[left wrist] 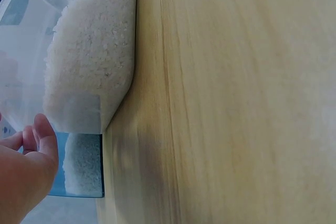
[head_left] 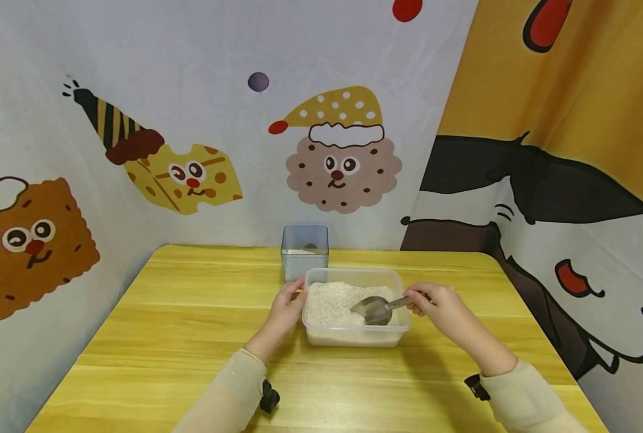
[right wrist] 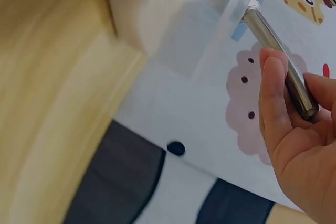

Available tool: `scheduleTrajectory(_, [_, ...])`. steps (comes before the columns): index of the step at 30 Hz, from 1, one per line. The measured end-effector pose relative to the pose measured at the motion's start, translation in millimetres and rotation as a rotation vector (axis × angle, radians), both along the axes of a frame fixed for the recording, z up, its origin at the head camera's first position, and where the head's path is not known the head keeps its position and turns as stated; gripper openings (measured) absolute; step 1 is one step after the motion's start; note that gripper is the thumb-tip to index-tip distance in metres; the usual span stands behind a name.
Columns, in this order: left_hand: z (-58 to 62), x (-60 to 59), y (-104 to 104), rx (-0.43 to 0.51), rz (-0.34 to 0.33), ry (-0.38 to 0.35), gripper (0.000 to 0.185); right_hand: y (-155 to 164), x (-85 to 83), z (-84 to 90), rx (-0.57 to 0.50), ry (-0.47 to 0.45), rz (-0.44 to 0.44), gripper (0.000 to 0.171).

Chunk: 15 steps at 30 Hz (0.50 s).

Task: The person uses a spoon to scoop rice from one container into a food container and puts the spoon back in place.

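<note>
Nothing readable is showing anywhere: no words, labels, brand marks or numbers. The wall cloth [head_left: 321, 120] is carrying only cartoon biscuit faces and coloured dots, and the plastic tub [head_left: 354, 337] and the small clear box [head_left: 304, 252] are showing no print.

In front of me the yellow wooden table [head_left: 191, 313] runs back to a cloth backdrop [head_left: 202, 120] printed with cartoon biscuits in party hats. On my right hangs an orange, black and white cartoon curtain [head_left: 570, 180], reaching down past the table's edge.
</note>
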<state>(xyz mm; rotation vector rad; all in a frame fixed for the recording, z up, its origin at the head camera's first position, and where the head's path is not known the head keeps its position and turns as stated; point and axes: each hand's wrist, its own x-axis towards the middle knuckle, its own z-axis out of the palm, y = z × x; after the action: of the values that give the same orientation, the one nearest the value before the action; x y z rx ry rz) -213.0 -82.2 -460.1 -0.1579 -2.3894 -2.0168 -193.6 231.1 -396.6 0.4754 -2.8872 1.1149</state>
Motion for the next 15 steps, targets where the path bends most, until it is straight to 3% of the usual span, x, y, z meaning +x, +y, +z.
scheduleTrajectory(8, [-30.1, -13.6, -1.7, -0.004, 0.024, 0.021, 0.042, -7.0, -5.0, -14.7, -0.284, -0.21, -0.026, 0.027])
scheduleTrajectory(12, [-33.8, -12.8, -2.9, 0.011, 0.019, 0.092, 0.043, -12.0, -6.9, -21.4, -0.374, -0.279, -0.045, 0.028])
scheduleTrajectory(15, [-33.3, -12.2, -3.4, 0.015, 0.013, 0.105, 0.044, -16.0, -7.3, -23.2, -0.411, -0.309, -0.048, 0.028])
